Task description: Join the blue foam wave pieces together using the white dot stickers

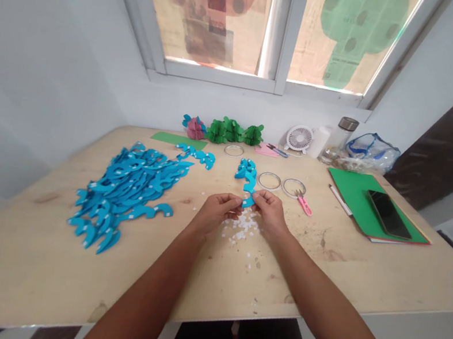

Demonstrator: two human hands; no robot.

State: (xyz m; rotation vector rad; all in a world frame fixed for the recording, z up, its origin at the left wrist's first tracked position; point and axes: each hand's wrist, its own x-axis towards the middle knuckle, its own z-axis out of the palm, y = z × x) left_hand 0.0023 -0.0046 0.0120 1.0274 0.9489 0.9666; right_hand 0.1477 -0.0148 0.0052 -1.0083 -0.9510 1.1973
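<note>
Both my hands meet at the near end of a blue paper chain (249, 182) of curved pieces dotted with white squares. My left hand (219, 209) pinches its lower left edge, fingers closed. On the other side, my right hand (270, 211) grips the same end between thumb and fingers. The chain's far end lies bunched on the table. Small white paper bits (244, 224) are scattered just below my fingers. To the left spreads a large heap of similar blue curved pieces (131, 176), and a shorter blue chain (199, 155) lies behind it.
On the wooden table (40, 253) are tape rolls (269, 181), pink snips (304, 204), a pen (340, 201), and a phone (389, 214) on green sheets (350, 185). Along the wall stand green paper shapes (231, 130), a small fan (299, 139), a bottle (340, 140) and a clear bag (372, 151).
</note>
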